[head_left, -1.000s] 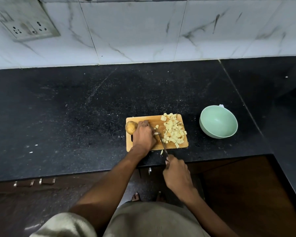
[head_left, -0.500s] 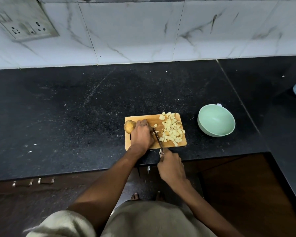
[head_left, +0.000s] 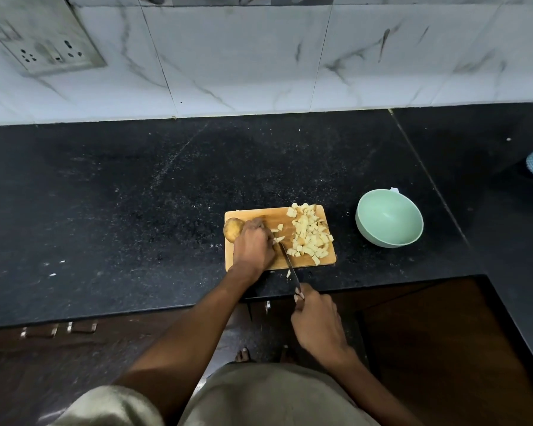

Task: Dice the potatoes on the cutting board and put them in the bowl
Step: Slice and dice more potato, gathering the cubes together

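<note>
Diced potato pieces (head_left: 310, 238) lie heaped on the wooden cutting board (head_left: 323, 261), just right of the left hand (head_left: 253, 245). That hand presses curled fingers down on a potato portion hidden beneath it; a whole potato (head_left: 233, 229) lies touching its far-left side. The right hand (head_left: 317, 324), nearer the body, grips the knife (head_left: 290, 265), blade angled onto the board beside the left hand's fingers. An empty green bowl (head_left: 389, 218) stands on the black tabletop (head_left: 136, 210), right of both hands.
</note>
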